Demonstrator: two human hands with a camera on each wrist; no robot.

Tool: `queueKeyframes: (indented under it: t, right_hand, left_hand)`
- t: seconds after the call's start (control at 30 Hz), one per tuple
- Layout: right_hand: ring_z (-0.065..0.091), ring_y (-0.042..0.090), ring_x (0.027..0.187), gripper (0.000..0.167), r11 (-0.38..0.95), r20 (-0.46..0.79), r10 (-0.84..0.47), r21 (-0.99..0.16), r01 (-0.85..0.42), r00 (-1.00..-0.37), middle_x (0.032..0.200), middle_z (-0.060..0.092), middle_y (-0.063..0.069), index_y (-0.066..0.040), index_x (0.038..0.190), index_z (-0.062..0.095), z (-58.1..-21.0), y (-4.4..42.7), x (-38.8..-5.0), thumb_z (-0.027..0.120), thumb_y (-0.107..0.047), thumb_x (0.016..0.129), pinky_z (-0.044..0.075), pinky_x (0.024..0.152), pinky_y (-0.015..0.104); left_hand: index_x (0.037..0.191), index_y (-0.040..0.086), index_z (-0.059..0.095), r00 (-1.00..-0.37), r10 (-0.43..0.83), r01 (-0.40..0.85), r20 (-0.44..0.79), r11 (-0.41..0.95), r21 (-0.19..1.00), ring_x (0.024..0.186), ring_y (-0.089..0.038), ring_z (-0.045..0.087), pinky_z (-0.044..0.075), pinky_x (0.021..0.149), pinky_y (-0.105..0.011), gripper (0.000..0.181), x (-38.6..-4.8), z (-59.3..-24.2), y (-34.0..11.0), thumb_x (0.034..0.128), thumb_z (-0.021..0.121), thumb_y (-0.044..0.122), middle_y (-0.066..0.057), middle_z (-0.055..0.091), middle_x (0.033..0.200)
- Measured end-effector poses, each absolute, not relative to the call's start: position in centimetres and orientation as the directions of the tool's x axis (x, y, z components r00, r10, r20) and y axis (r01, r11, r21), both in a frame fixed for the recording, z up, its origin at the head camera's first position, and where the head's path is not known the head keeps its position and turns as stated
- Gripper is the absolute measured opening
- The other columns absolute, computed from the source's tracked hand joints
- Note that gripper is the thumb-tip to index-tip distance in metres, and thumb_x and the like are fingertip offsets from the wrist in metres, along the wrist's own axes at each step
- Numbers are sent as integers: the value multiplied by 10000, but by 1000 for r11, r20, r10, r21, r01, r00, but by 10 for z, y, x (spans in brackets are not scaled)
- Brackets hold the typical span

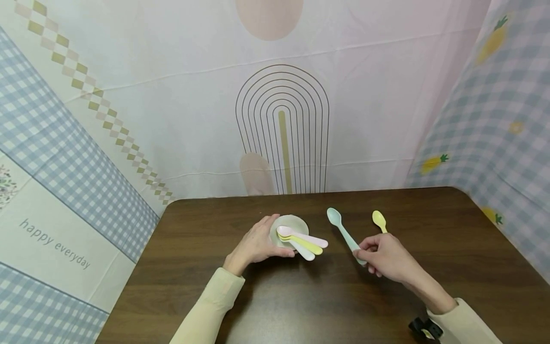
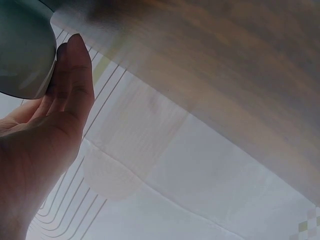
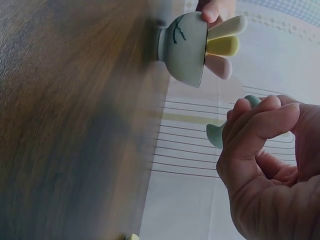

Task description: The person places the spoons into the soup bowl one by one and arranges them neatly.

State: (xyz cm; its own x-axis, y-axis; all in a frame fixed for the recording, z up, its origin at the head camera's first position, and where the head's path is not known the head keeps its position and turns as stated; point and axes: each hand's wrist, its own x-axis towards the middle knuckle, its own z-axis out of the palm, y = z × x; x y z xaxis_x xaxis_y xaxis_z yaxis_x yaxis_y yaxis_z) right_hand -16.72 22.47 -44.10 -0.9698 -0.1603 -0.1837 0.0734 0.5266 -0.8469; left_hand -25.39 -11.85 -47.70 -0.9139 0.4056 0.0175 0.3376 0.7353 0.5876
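Note:
My left hand is curved round the side of a small pale bowl, thumb in front and fingers behind. Three spoons lean in that bowl with their handles over the rim: a pink spoon, a yellow spoon and a white spoon. To the right, my right hand pinches a mint-green spoon by its handle end, the spoon's head pointing away. In the right wrist view, the fingers cover most of this spoon. Another yellow spoon lies just beyond the right hand, which hides its handle.
Everything stands on a dark brown wooden table. A patterned white cloth hangs behind its back edge, and a checked cloth hangs on the right. A black device sits at the right wrist.

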Motion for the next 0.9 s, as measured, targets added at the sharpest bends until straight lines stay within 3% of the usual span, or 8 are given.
queueKeyframes:
  t: [0.9]
  right_hand:
    - [501,29,521,248,384,-158,-337,-923,18,-928,679,612,-17,135,1043,720,-430,220,-178,706,-111,1024,441,475,196]
  left_hand:
    - [1648,68,446,-912,409,347,29,732,587,1425,-379,596,510,1160,-574,1195,-255,-479,-118,708,985,573,-171,575,1595]
